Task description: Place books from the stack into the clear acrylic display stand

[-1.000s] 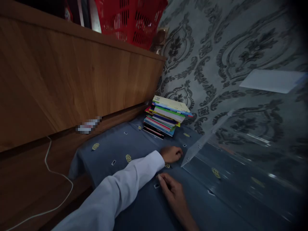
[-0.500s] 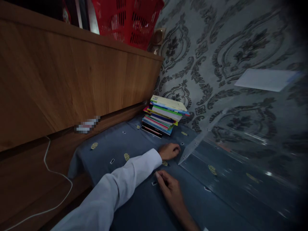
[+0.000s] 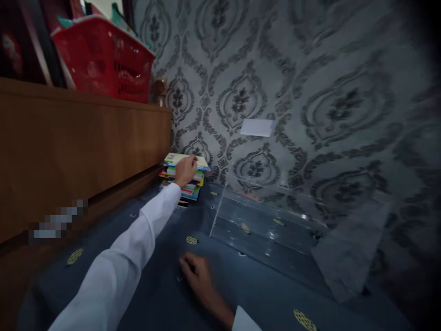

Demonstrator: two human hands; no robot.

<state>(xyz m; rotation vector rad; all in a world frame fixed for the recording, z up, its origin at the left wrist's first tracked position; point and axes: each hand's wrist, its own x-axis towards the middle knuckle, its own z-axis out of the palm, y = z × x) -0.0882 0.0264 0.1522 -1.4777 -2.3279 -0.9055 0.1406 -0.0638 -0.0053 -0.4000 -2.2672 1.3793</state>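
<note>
My left hand, in a white sleeve, reaches out to a stack of books. It overlaps the front of the stack, and its bent fingers are at the pale cover of the top book. The fingertips are mostly hidden, so I cannot tell whether they grip that book. Closer to me, my right hand is low over the blue patterned cloth, its fingers curled toward the thumb and nothing visible in them. To its right stands a clear acrylic rack with stepped tiers.
A wooden cabinet runs along the left, with a red basket on top. A patterned wall rises behind. A whitish label shows above the rack, and a translucent sheet is at its right end.
My view has turned right and upward. My left hand has gone from the cloth beside the rack to the book stack. The right hand keeps its curled shape near the cloth.
</note>
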